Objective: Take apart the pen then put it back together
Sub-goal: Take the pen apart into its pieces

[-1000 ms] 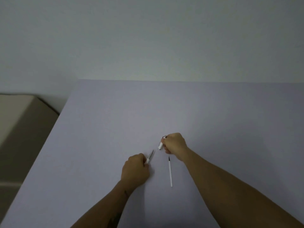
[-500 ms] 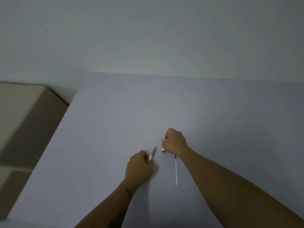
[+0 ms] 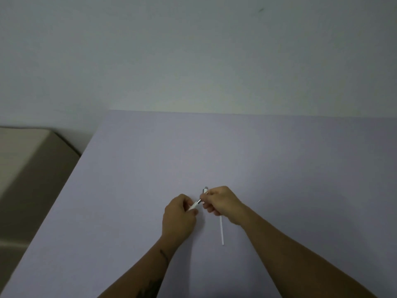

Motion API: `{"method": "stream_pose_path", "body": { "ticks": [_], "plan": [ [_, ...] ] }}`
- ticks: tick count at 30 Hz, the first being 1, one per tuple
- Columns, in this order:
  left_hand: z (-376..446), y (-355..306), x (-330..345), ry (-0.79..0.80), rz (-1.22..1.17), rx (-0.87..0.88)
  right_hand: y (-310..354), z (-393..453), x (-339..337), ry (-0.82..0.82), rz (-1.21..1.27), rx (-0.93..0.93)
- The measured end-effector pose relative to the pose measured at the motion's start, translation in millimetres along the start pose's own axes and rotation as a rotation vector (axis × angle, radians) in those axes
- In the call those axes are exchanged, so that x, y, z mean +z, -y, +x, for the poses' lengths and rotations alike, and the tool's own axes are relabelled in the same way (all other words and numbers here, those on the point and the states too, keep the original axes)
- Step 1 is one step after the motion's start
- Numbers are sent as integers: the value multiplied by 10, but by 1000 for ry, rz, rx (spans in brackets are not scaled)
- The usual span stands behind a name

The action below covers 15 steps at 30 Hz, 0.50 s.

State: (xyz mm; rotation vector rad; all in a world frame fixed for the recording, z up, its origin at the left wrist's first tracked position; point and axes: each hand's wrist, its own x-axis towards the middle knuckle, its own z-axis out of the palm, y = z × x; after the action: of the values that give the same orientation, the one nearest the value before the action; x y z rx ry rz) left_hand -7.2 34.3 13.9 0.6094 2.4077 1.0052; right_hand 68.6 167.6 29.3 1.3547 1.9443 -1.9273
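My left hand [image 3: 179,218] grips a short white pen piece with a metal tip [image 3: 196,204], which points up and to the right. My right hand [image 3: 222,204] is closed around the white pen barrel [image 3: 205,190], whose top end sticks out above the fingers. The tip of the left piece meets the right hand's fingers; the joint itself is hidden. A thin white refill [image 3: 221,230] lies on the pale lilac table [image 3: 214,151], partly under my right hand.
The table's left edge runs diagonally; beyond it stands a beige box-like surface [image 3: 28,160]. A plain pale wall [image 3: 193,61] rises behind the table's far edge.
My hands have come together: the left piece's tip now touches the right hand, where earlier a gap lay between them. The refill has stayed on the table.
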Motion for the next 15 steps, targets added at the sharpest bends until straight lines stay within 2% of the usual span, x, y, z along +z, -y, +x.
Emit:
{"method": "stream_pose_path", "body": {
  "ticks": [7, 15],
  "plan": [
    [-38, -149, 24, 36, 4, 66, -3, -109, 29, -165, 187, -100],
    [-99, -174, -62, 128, -60, 55, -15, -219, -45, -14, 387, 7]
  ]
}}
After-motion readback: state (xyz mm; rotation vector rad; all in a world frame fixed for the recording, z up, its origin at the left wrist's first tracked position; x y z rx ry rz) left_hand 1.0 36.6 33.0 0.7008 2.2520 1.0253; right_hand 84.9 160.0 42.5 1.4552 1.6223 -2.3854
